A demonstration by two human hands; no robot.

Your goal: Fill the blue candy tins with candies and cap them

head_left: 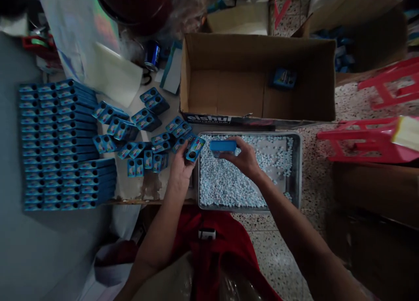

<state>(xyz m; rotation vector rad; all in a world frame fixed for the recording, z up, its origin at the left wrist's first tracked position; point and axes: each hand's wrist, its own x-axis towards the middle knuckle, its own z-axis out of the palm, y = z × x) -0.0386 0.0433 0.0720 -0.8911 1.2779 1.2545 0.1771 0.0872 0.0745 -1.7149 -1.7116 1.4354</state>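
Observation:
My left hand (pixel 182 163) is closed around a small blue box (pixel 195 149) with a dark round hole in its face, held at the left rim of the tray. In my right hand (pixel 244 157) another blue box (pixel 223 146) is gripped from its right side, above the candies. Beneath both hands lies a metal tray (pixel 299 170) with many small pale blue and white pellets (pixel 229 183), which look like candies. Left of my left hand, several more blue boxes (pixel 144 118) lie loosely on the table (pixel 127 185).
Neat stacks of blue boxes (pixel 59 152) stand at the far left. Behind the tray is an open cardboard box (pixel 225 91) with blue packs (pixel 284 78) inside. Red plastic stools (pixel 363 141) stand on the right. A blue can (pixel 152 55) and scissors (pixel 147 77) lie at the back.

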